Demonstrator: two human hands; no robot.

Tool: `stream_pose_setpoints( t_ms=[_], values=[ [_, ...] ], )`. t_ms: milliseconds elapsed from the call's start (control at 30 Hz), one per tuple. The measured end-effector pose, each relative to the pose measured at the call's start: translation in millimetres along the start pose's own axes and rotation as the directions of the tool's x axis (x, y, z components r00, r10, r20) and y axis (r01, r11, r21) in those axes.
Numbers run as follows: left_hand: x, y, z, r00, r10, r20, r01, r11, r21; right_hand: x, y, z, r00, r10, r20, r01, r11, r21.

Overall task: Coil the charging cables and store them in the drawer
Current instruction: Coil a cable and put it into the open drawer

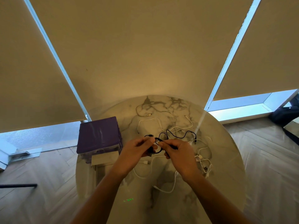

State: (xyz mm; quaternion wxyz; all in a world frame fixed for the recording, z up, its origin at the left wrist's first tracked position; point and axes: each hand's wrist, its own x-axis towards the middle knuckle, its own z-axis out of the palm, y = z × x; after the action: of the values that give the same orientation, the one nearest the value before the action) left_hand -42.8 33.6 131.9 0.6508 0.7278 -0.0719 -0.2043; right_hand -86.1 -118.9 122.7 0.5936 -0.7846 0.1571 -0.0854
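Both hands are up over the round table (226, 159), and they share one black cable (178, 135). The left hand (137, 151) pinches a small loop of it with curled fingers. The right hand (178, 152) pinches the cable just beside that loop. The rest of the black cable trails away toward the far side, and its end rests on the table.

The cable looks thin, light and bendy. I think it will want to spring open, so it is best held right where the loops cross.

Many white cables (202, 160) lie loose on the table, under and around the hands. Some cross each other. The black tail lies over them, so it could catch and drag one along.

The purple drawer box (98, 135) stands at the left edge of the table. One drawer (105, 159) at its front sticks out.
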Motion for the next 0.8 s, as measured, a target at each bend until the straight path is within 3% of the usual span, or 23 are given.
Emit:
stream_pose_setpoints(
  t_ms=[100,300,433,533,600,700,767,800],
  values=[
    [0,0,-3,0.999,0.003,-0.043,-0.002,0.999,0.035,1,-1,-1,0.999,0.0,0.036,0.0,1.0,0.006],
    [-3,-1,-5,0.984,-0.133,-0.12,0.108,0.975,-0.194,2,2,-6,0.987,-0.009,0.16,-0.001,0.998,0.057],
    [-2,-1,-11,0.969,-0.169,-0.183,0.112,0.952,-0.284,2,20,-7,0.97,-0.087,0.226,0.12,0.984,-0.134],
    [-2,0,-14,0.963,-0.183,-0.198,0.111,0.938,-0.328,2,42,-2,0.951,-0.247,0.184,0.295,0.901,-0.316],
    [-3,0,-14,0.964,-0.189,-0.188,0.116,0.933,-0.341,2,52,1,0.946,-0.278,0.167,0.322,0.871,-0.371],
    [-4,-1,-11,0.967,-0.204,-0.152,0.139,0.924,-0.355,7,56,3,0.981,-0.155,0.115,0.181,0.944,-0.277],
    [-5,-2,-10,0.969,-0.207,-0.131,0.149,0.923,-0.355,11,51,4,0.998,0.023,0.054,-0.022,1.0,-0.014],
    [-5,-1,-10,0.97,-0.206,-0.127,0.151,0.925,-0.347,13,46,3,0.993,0.112,0.045,-0.118,0.978,0.171]
  ],
)
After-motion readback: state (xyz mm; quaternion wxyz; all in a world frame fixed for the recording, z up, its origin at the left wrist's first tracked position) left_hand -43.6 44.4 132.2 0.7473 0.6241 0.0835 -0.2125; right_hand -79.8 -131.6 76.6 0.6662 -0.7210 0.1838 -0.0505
